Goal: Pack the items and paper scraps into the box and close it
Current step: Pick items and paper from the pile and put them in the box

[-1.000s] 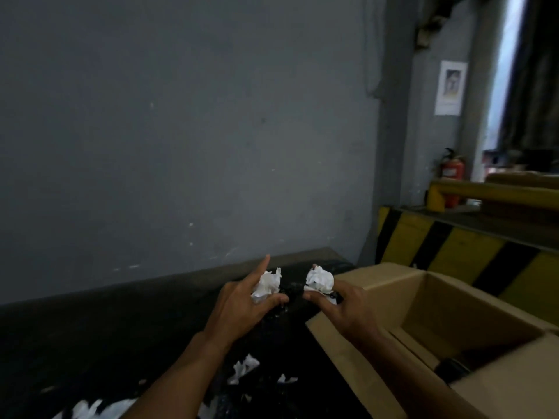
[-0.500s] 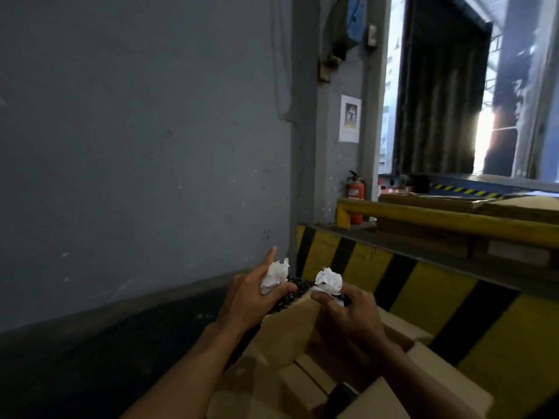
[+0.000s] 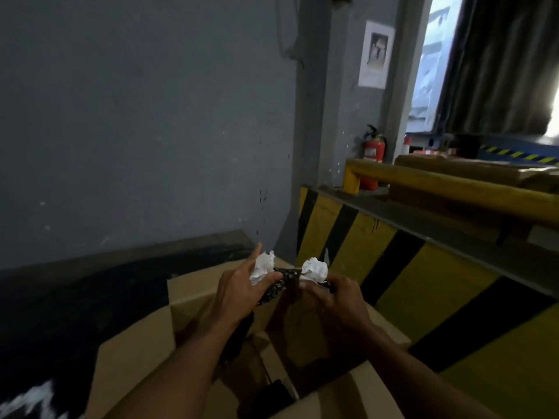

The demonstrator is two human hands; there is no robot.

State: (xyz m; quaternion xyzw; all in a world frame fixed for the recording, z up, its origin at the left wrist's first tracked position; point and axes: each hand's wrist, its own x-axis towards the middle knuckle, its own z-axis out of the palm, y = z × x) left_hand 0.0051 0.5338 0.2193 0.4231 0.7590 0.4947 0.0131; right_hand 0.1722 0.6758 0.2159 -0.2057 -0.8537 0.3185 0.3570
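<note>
My left hand [image 3: 239, 293] grips a crumpled white paper scrap [image 3: 262, 266] and one end of a black studded item [image 3: 279, 287]. My right hand [image 3: 338, 300] grips a second white paper scrap [image 3: 315, 269] together with the item's other end. Both hands hover over the open cardboard box [image 3: 142, 352], whose flaps stand out to the sides. A dark object [image 3: 275, 394] lies inside the box, partly hidden by my forearms.
More white paper scraps [image 3: 36, 402] lie on the black table at the lower left. A grey wall rises behind. A yellow-and-black striped barrier [image 3: 438, 285] stands right of the box, with a yellow rail [image 3: 453, 189] and a red fire extinguisher [image 3: 374, 152] beyond.
The view has swung right and down. My hands carried the scraps and the black item from over the table to above the open box.
</note>
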